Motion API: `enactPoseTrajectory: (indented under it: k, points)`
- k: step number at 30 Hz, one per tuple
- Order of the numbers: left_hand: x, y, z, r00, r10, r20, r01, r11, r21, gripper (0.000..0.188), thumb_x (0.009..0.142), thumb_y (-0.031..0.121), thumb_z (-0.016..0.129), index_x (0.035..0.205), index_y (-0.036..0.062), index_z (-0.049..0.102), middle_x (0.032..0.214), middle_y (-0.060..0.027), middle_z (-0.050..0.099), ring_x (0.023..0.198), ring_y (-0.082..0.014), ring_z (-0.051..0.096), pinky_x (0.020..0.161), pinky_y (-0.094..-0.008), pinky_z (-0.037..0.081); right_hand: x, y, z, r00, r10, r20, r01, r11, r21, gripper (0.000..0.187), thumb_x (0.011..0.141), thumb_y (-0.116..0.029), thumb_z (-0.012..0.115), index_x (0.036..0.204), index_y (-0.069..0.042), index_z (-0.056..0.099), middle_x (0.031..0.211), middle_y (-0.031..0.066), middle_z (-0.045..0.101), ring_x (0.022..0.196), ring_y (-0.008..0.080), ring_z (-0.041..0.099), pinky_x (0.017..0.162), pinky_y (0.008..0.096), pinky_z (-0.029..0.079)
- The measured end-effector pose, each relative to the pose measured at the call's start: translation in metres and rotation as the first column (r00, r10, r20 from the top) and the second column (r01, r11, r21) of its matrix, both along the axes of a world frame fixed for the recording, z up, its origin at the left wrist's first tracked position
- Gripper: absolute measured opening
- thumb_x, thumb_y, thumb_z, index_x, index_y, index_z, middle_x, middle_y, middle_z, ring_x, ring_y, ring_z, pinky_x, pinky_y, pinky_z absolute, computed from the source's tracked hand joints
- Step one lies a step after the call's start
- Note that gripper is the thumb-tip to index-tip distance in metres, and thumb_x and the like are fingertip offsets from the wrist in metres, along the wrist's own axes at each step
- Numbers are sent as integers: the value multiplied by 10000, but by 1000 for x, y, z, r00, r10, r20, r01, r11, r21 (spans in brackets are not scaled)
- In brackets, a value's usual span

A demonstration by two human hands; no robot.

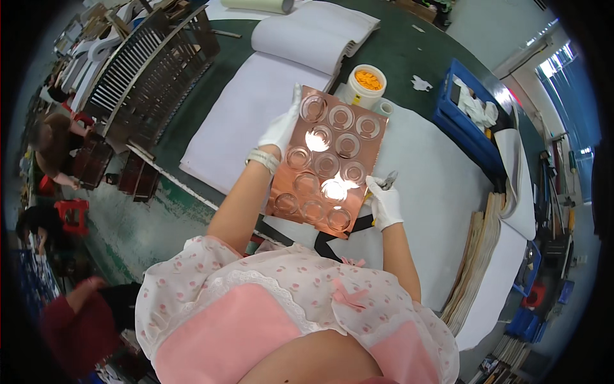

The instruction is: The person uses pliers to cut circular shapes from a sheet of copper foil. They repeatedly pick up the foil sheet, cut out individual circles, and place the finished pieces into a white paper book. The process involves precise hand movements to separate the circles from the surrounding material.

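A copper-coloured sheet (331,148) with several embossed rings is held up, tilted, over the pale work surface, and light glares off it in two spots. My left hand (281,131), in a white glove, grips its left edge with the thumb stretched upward; the other fingers are hidden behind the sheet. At the lower right edge, my gloved right hand (386,206) is closed round a small metal tool (389,180), apparently with a bit of yellow on it. What kind of tool it is, I cannot make out. Whether this hand also touches the sheet is unclear.
Beyond the sheet stands a white tub (366,86) of orange pieces. White paper (233,115) lies left on the green table. A blue crate (467,121) with white cloths and a paper stack (476,262) are at right. Metal racks (150,77) and other people are at left.
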State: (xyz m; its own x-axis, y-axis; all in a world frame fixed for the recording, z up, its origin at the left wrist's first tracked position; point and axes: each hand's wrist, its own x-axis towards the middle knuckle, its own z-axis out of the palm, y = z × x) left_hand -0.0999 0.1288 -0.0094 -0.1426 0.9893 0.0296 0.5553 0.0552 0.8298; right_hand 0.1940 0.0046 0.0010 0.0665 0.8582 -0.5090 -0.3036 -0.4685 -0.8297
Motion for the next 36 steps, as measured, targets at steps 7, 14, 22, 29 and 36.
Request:
enactPoseTrajectory:
  k: [7, 14, 22, 29, 36]
  points:
    - [28, -34, 103, 981, 194, 6, -178, 912, -371, 635, 950, 525, 267, 1176, 0, 543, 1063, -276, 594, 1019, -421, 545, 944, -434, 380, -7, 19, 14, 999, -23, 36, 20, 994, 103, 171, 833, -170, 699, 917, -43, 621, 810, 5, 574, 700, 111, 535, 621, 252, 438]
    - [-56, 42, 133, 939, 222, -263, -183, 969, 165, 625, 932, 521, 295, 1100, 13, 619, 1006, -261, 613, 916, -424, 595, 846, -482, 448, -75, 75, 55, 965, 188, -183, -180, 982, 58, 211, 827, -195, 702, 951, -59, 600, 819, 18, 563, 712, 137, 558, 599, 311, 450]
    - [-71, 31, 88, 747, 125, -653, -58, 991, 124, 484, 838, 528, 450, 970, 103, 642, 953, -193, 616, 916, -340, 607, 751, -461, 486, -142, 91, 20, 883, 468, -26, -468, 884, 7, 283, 855, -236, 663, 982, 5, 586, 849, 110, 634, 681, 186, 608, 624, 339, 520]
    - [40, -27, 33, 859, 176, -481, -128, 983, 130, 690, 780, 535, 532, 1300, 86, 468, 1372, -216, 412, 1313, -390, 317, 1050, -525, 238, -98, 53, 33, 947, 319, -32, -318, 948, 33, 334, 901, -237, 608, 1077, 21, 492, 855, 99, 571, 724, 207, 566, 675, 390, 506]
    - [76, -61, 98, 992, -34, 119, 22, 995, 102, 564, 871, 454, 509, 1255, 42, 486, 1002, -254, 585, 824, -329, 624, 701, -385, 510, -93, 6, 60, 852, 237, 467, -450, 786, 423, 195, 939, -175, 537, 872, 5, 503, 814, 72, 573, 754, 137, 544, 729, 287, 455]
